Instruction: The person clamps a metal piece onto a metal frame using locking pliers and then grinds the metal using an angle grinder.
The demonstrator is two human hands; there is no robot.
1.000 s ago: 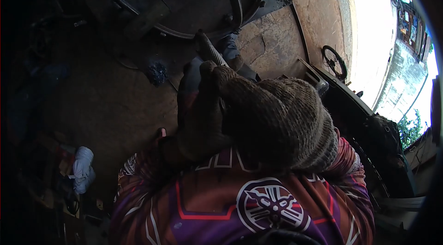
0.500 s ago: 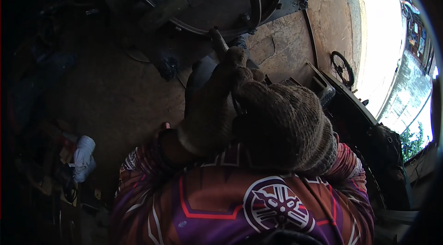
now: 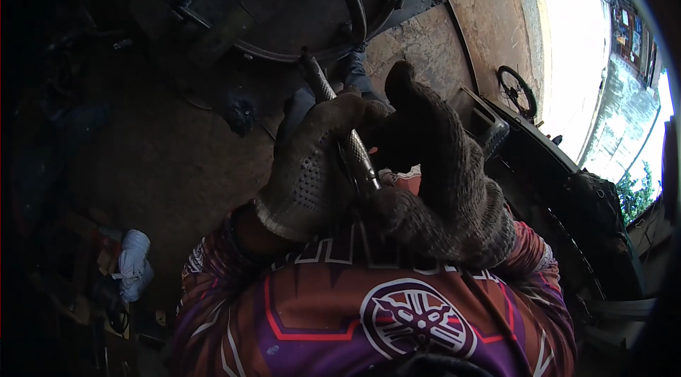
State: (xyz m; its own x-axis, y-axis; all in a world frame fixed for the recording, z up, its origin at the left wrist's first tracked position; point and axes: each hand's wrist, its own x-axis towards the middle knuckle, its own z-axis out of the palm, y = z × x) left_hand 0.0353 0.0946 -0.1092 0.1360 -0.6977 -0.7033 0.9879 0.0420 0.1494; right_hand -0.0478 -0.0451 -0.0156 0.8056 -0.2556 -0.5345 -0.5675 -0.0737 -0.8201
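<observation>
White bundle (image 3: 134, 265) sat far left, low. A curved metal rim (image 3: 266, 53) lay up top, beyond the hands. Gloved left hand (image 3: 306, 171) was wrapped around a knurled metal rod (image 3: 360, 156), which stuck out above the grip and slanted down right in front of the chest. Gloved right hand (image 3: 450, 171) was spread, fingers raised well away from its thumb; thumb at the rod's lower end, contact unclear. Wheel (image 3: 516, 92) stood farther right.

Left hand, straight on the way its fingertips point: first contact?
Probably the right hand in its grey-brown knitted glove, just beyond the left hand in the picture; depth is unclear.
</observation>
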